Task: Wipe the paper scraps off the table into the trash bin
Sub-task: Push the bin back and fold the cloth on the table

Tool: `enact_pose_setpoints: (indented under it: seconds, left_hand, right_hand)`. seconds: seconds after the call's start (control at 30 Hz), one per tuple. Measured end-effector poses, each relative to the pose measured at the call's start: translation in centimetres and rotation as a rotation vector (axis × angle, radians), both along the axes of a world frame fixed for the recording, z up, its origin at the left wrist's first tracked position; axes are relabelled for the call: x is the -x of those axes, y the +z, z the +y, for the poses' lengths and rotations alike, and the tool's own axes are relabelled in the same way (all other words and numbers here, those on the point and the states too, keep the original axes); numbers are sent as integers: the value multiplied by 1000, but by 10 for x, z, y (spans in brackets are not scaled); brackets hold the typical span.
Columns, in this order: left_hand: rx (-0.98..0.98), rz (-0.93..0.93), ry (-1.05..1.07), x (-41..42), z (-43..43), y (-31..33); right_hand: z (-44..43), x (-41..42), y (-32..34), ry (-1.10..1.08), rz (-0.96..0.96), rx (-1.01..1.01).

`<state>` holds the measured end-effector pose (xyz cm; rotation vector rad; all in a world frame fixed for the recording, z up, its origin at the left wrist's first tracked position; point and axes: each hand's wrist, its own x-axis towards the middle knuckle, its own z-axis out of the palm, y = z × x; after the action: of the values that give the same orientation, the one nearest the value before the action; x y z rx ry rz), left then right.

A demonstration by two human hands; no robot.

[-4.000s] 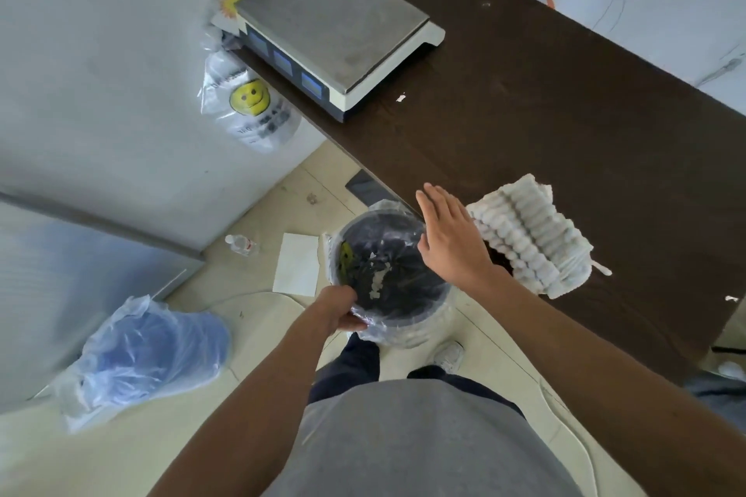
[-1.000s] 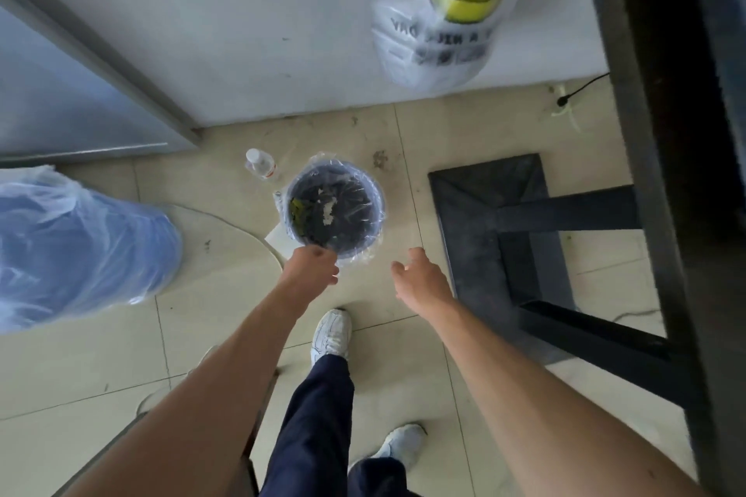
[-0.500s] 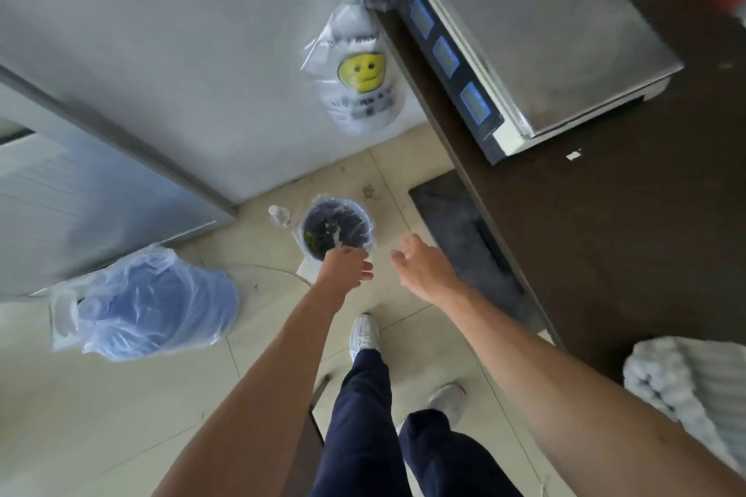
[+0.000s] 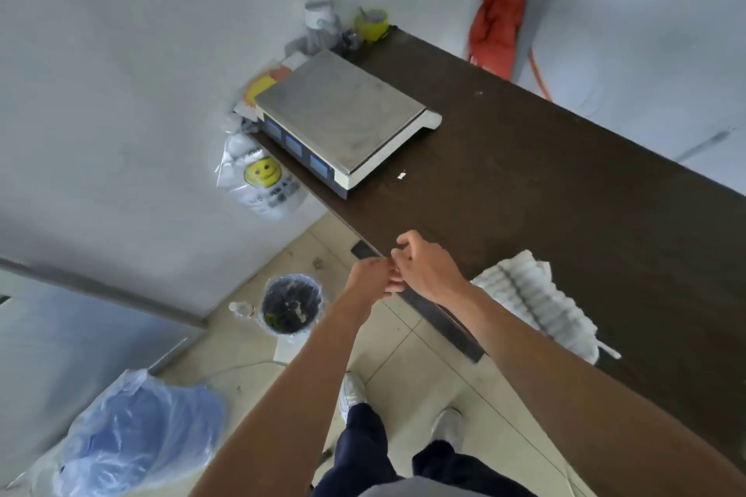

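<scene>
The trash bin [image 4: 291, 305], a small black pail lined with clear plastic, stands on the tiled floor beside the dark brown table [image 4: 545, 190]; white paper scraps lie inside it. One white scrap [image 4: 401, 175] lies on the table just in front of the scale. My left hand [image 4: 368, 278] and my right hand [image 4: 430, 268] meet over the table's near edge, above and right of the bin. Their fingertips touch each other, the fingers loosely curled, and I see nothing held in either. A white ribbed cloth [image 4: 537, 303] lies on the table edge just right of my right wrist.
A grey weighing scale [image 4: 343, 121] sits at the table's far left end, with a yellow tape roll [image 4: 371, 24] behind it. A smiley-face plastic bag [image 4: 262, 178] hangs off that end. A small bottle [image 4: 241, 309] and a blue bag [image 4: 133, 432] are on the floor.
My left hand has let go of the bin, which now stands on the floor. Both hands have risen to the table edge and come together; my view has lifted from the floor to the table.
</scene>
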<state>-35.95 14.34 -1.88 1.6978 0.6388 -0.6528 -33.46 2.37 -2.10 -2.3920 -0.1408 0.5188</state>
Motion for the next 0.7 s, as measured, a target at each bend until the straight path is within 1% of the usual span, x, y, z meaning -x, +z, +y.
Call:
enact_pose_setpoints:
  seconds: [0.07,0.27,0.37,0.4,0.53,0.6,0.7]
  left_hand:
    - [-18,-19,-51,0,-28,12]
    - [-95,-34,-280,-2,-92,19]
    - [-254,-62,-406,2,-113,16]
    - [-282,-46,-432,5,-118,14]
    - [-319,48,-447,15,-137,3]
    - [-324,53,-457,18,-145,-2]
    - [-307,52,-415,18,-150,-9]
  right_hand:
    - [-32,4,8,-52,-38,1]
    - [-111,17,29,-233,-130,25]
    - [-144,25,29,-277,-136,58]
    - [-155,29,28,-285,-128,82]
    - [-193,44,15,-264,-97,200]
    - [-208,52,8,-268,-55,212]
    - [-220,60,-4,-296,69,193]
